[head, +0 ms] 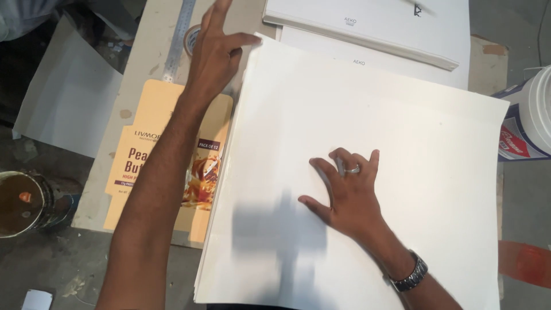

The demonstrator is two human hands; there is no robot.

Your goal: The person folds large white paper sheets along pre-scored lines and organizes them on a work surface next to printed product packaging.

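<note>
White paper sheets [402, 132], a large stack of plain rectangular pages, sit under and between both hands on the counter [143, 51].

Right hand [344, 192]: flat, palm down, fingers spread wide, pressing on the top sheet near the middle of the stack. Holds nothing. Silver ring on one finger, metal wristwatch [410, 274] on the wrist.

Left hand [215, 49]: open, fingers extended and loosely spread, at the stack's far-left corner. Thumb tip is at the corner edge of the top sheet; whether the fingers actually grip the sheet, can't tell. Forearm runs back along the stack's left edge.

Stack relative to hands: extends out all around the right hand, mostly to the right of the left hand. Edges on the near-left side show many sheets, slightly fanned.

Around them:
- orange flat-cut printed carton blank [143, 166], under the left forearm, just beside the stack's left edge, partly tucked beneath it
- steel ruler [178, 34], just left of the left hand, lying along the counter
- roll of tape [192, 39], partly hidden behind the left hand
- second pile of white boards [373, 26], beyond both hands, touching or overlapping the stack's far edge
- white plastic bucket [531, 115], well right of the right hand
- dark round tin of brown liquid [20, 204], well left of the left forearm, on the floor
</note>
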